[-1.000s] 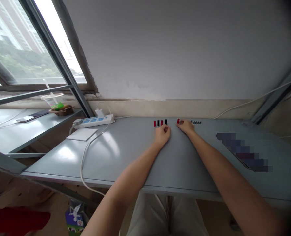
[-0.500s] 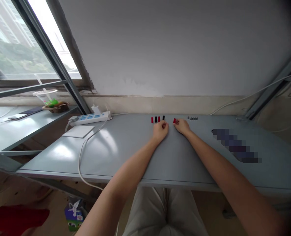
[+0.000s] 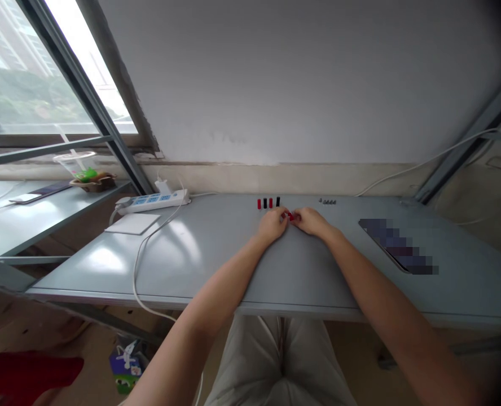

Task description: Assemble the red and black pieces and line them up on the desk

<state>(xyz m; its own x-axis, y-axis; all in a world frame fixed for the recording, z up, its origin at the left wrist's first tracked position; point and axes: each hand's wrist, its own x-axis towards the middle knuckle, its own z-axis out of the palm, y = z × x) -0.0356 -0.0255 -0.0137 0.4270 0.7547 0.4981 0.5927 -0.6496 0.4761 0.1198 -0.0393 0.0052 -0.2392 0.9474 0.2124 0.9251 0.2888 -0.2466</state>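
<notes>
Both my hands meet at the far middle of a grey table [image 3: 216,265]. My left hand [image 3: 272,224] and my right hand [image 3: 311,221] are closed, their fingertips pinching a small red piece [image 3: 290,216] between them. Just behind my left hand stands a short row of small red and black cylinders [image 3: 268,203]. A cluster of tiny dark parts [image 3: 327,201] lies behind my right hand, near the wall.
A white power strip [image 3: 151,201] with a cable running off the front edge sits at the back left, beside a white pad [image 3: 132,224]. A blurred dark object [image 3: 396,246] lies at the right. A second table [image 3: 22,220] with a cup and phone stands at the left.
My right hand picked the lone red piece up from the table and drew left toward my left hand, so both now pinch it. The view shifted slightly.
</notes>
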